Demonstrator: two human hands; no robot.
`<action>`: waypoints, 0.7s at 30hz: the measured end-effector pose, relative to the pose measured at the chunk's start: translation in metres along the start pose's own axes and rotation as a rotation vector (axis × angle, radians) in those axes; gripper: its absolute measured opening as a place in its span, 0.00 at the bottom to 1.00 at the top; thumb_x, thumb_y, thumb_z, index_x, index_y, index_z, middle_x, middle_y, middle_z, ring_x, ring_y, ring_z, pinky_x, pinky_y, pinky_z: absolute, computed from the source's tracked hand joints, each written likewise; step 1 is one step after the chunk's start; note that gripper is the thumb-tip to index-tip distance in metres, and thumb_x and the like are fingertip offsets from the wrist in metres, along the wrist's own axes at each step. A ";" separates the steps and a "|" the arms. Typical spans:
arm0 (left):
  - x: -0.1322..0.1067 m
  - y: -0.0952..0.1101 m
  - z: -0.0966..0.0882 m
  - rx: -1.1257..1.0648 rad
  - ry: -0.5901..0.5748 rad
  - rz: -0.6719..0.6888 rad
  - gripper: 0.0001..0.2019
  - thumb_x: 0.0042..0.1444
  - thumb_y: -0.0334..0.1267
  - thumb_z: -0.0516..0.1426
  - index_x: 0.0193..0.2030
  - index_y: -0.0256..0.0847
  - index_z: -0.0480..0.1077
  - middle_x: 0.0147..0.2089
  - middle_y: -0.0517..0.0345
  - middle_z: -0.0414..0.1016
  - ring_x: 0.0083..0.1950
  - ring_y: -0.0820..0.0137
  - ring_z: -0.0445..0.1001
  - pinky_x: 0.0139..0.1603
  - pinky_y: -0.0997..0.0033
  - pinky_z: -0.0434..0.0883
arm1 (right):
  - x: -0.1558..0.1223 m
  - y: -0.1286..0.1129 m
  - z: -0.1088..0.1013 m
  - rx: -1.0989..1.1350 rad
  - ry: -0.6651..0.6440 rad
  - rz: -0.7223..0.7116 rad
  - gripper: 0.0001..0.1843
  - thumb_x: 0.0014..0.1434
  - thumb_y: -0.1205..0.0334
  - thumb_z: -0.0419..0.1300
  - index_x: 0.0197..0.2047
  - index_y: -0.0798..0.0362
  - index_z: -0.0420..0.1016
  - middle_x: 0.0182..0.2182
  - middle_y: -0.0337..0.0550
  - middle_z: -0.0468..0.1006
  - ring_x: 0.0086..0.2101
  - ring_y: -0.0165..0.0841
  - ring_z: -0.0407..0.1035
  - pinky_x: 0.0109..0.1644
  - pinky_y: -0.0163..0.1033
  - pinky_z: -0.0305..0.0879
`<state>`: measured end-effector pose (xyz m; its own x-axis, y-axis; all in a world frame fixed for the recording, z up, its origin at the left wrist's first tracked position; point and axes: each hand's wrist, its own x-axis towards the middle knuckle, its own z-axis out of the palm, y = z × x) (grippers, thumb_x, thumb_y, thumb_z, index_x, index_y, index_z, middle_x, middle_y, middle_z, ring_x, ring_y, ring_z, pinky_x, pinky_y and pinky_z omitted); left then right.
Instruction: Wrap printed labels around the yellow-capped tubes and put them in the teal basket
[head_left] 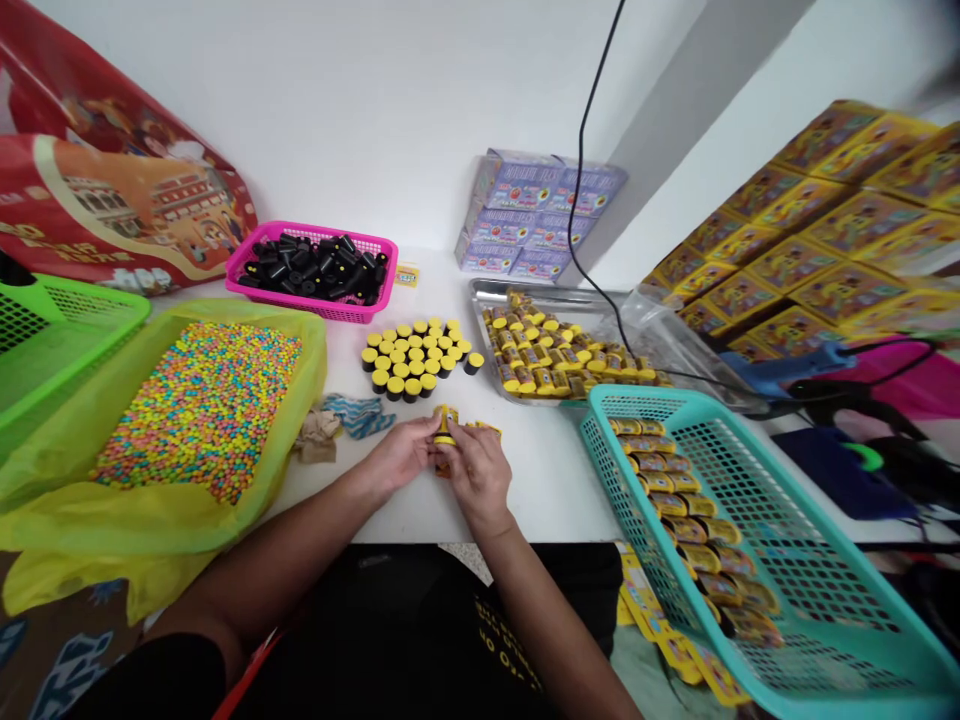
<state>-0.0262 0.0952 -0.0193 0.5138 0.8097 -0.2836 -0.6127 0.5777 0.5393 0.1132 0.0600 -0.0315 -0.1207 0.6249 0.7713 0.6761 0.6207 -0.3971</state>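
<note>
In front of my body, my left hand and my right hand meet, both closed on a small canister with a yellow printed label. Fingers cover part of it. Beside my right hand lie yellow printed labels, partly hidden by the fingers. Just beyond my hands, a cluster of upright black canisters with yellow lids stands on the white table. A striped blue cloth and a crumpled brown cloth lie left of my left hand.
At left, a tub lined with yellow plastic holds colourful candies. A pink basket contains black canisters. Right of the cluster, a metal tray and a teal basket hold labelled canisters. A black cable hangs over the tray.
</note>
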 end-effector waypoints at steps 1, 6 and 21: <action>-0.001 0.000 0.001 0.012 -0.003 -0.007 0.10 0.52 0.39 0.65 0.33 0.33 0.74 0.29 0.54 0.75 0.29 0.70 0.74 0.34 0.70 0.71 | 0.000 0.001 -0.001 -0.001 -0.001 -0.005 0.20 0.63 0.67 0.58 0.59 0.46 0.71 0.41 0.47 0.78 0.40 0.38 0.71 0.47 0.49 0.69; -0.001 0.001 0.002 0.089 -0.001 -0.028 0.13 0.53 0.44 0.64 0.33 0.33 0.74 0.28 0.52 0.75 0.29 0.66 0.75 0.33 0.67 0.71 | 0.001 0.003 -0.007 -0.058 -0.010 -0.085 0.15 0.62 0.70 0.58 0.51 0.49 0.76 0.34 0.44 0.77 0.36 0.36 0.70 0.46 0.47 0.68; -0.003 -0.001 0.005 0.113 0.032 0.052 0.17 0.45 0.44 0.69 0.32 0.32 0.74 0.29 0.53 0.76 0.29 0.69 0.74 0.33 0.69 0.70 | 0.001 -0.001 -0.006 0.005 -0.024 -0.021 0.15 0.63 0.66 0.59 0.53 0.50 0.75 0.38 0.46 0.78 0.38 0.37 0.71 0.45 0.46 0.69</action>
<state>-0.0245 0.0918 -0.0149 0.4621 0.8425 -0.2770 -0.5656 0.5205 0.6396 0.1171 0.0574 -0.0269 -0.1526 0.6229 0.7673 0.6695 0.6363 -0.3834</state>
